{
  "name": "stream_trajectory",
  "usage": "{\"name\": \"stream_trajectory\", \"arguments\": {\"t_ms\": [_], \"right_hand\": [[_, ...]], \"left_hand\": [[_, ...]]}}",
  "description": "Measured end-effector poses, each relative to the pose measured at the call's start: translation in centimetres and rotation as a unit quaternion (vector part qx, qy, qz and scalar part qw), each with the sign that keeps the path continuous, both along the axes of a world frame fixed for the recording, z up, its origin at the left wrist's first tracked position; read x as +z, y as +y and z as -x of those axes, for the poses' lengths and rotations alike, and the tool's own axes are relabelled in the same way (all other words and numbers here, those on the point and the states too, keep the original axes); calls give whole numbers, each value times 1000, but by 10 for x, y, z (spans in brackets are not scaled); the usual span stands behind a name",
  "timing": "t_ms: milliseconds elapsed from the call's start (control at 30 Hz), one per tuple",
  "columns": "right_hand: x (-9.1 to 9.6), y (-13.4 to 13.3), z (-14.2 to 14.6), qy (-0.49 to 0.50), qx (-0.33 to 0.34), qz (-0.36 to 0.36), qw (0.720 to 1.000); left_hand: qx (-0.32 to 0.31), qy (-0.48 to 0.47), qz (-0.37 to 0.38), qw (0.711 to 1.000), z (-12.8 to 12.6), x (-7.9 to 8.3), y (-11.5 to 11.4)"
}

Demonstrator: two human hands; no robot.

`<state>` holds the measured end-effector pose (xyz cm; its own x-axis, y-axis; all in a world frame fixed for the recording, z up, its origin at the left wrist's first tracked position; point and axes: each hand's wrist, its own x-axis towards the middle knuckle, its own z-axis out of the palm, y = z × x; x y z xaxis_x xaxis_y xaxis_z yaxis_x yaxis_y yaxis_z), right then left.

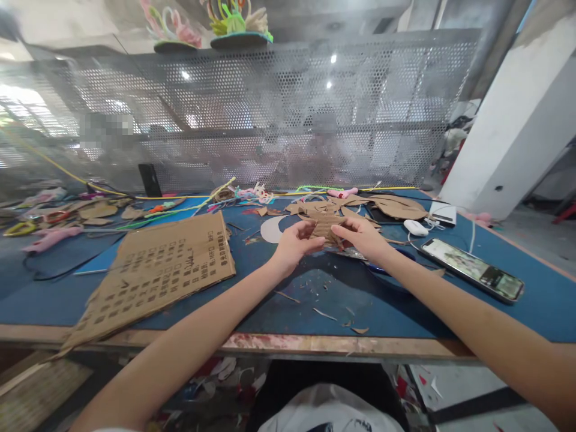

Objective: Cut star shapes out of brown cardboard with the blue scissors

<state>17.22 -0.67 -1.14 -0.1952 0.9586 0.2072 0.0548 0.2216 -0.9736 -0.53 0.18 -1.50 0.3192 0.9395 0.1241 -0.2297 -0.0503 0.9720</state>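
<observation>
Gripping a small cardboard piece (327, 227) between them, the left hand (297, 243) and right hand (359, 235) work above the blue table (279, 318). The fingertips of each hand are clamped on one side of the piece – the left at its left edge, the right at its right – and the cardboard spans the gap between the hands. Just left of the grip lies a white crescent (270, 230); farther left, a large printed cardboard sheet (180, 258) rests partly over the table's near edge. Beyond the grip and to its right are cut cardboard scraps (398, 207). Right of the right hand sit a white earphone case (414, 227) and, nearer the viewer, a phone (474, 270) with its screen lit. Small trimmings (324, 314) dot the table on the near side of the grip – a perforated metal screen (270, 114) stands behind everything.
</observation>
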Motion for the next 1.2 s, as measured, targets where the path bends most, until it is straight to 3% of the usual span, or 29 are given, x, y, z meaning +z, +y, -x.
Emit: {"name": "stream_trajectory", "arguments": {"t_ms": [133,233,367,533,600,667,700,767,833,933,1000,1067,1200], "right_hand": [[-2,1,-1,81,-8,57,995],[-3,5,-5,79,-8,28,996],[-1,13,-13,-9,8,-44,999],[13,13,-33,-182,61,-53,980],[24,11,-52,-308,39,-83,947],[33,8,-73,-462,6,-127,877],[35,6,-82,-522,6,-112,846],[35,0,-89,-586,45,-44,808],[30,-6,-83,-642,60,3,764],[20,-14,-61,-714,1,-2,700],[15,-16,-52,-732,-37,-12,680],[15,-17,-55,-725,-46,-8,687],[22,-25,-77,-662,42,7,748]], "left_hand": [[-27,19,0,999,-2,-2,-1],[-32,22,7,999,-3,0,-3],[-26,0,17,1000,-1,6,-2],[6,34,12,999,9,11,9],[44,19,15,999,14,15,13],[82,-36,21,996,17,23,15],[96,-67,18,993,19,28,15],[107,-121,0,987,21,37,14],[109,-153,-20,982,22,44,13],[116,-165,-19,979,23,49,8],[98,-162,-8,982,23,50,4],[63,-158,1,985,23,50,1],[22,-161,37,986,22,51,-3]]}}
